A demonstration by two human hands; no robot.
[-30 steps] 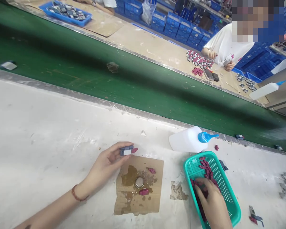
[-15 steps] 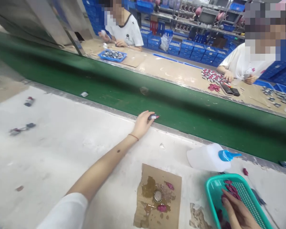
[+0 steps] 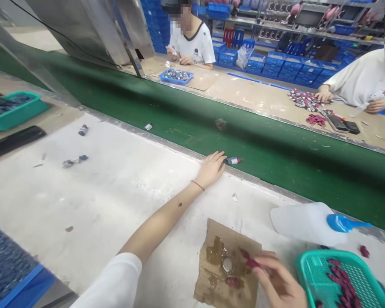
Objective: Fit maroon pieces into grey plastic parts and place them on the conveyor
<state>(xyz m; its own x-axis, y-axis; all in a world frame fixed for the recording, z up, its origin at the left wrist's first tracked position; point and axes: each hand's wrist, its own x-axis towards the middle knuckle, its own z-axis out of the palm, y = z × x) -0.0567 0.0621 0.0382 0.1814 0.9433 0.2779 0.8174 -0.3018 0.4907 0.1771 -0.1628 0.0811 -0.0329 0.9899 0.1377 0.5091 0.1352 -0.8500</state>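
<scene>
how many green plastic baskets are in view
2: the near basket at lower right, cut off by the bottom edge; the farther basket at the left edge, also cut off. More may be hidden.

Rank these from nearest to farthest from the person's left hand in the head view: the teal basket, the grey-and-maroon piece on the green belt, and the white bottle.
From the left hand:
1. Grey-and-maroon piece: beside the fingertips, on the green belt.
2. White bottle: off to the right, near the belt's edge.
3. Teal basket: lower right, past the bottle.
</scene>
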